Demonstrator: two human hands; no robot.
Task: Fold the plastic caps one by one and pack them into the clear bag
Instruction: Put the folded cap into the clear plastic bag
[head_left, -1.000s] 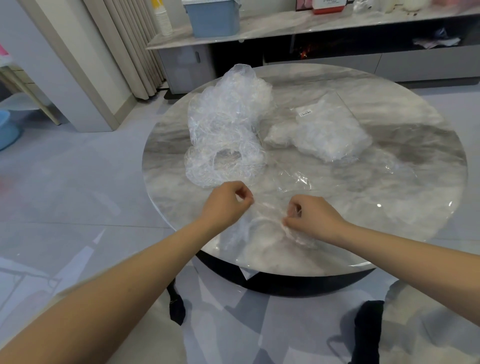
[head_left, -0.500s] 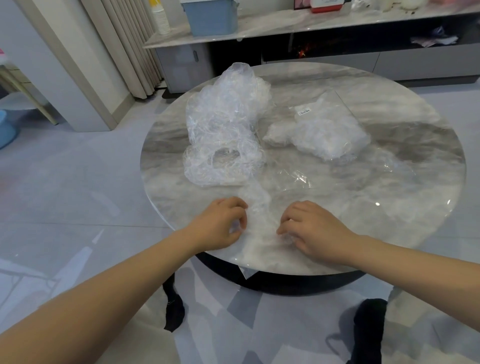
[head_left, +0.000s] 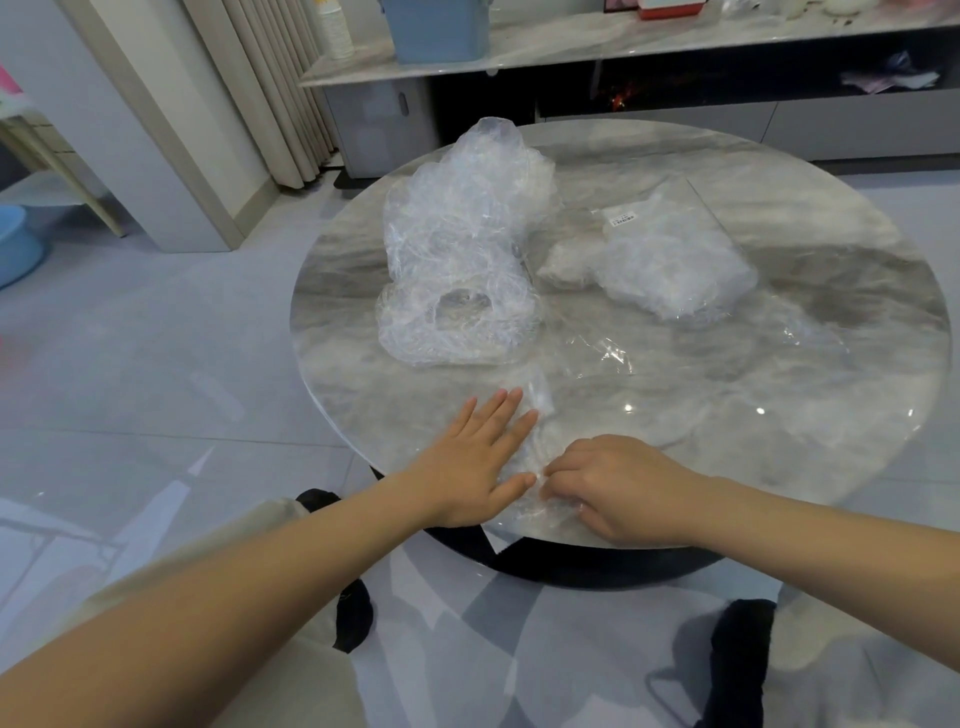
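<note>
Plastic cap (head_left: 535, 415), thin and see-through, lies flattened on the near edge of the round marble table (head_left: 727, 374), stretched from just past the fingertips back toward the rim. The left hand (head_left: 475, 462) lies flat on its left side, fingers straight and spread, pressing it down; half a second ago those fingers were curled round the film, and a second ago both hands pinched it up off the top. The right hand (head_left: 618, 488) rests just beside the left thumb with fingers bent, pinching the cap's near end against the table close to the rim. Beyond the hands a loose sheet of clear film (head_left: 608, 358) lies flat, hard to trace against the marble. Farther left stands the heap of unfolded caps (head_left: 462, 260), puffy and tall, its nearest cap showing a round elastic opening. To the right of it, well apart from the hands, lies the clear bag (head_left: 670, 260) with a small white label, holding a wad of white folded caps; a few stick out of its left mouth. Bare marble spreads across the right half and between hands and heap. Behind the table a low cabinet (head_left: 675, 109) carries a blue bin (head_left: 436, 26)
</note>
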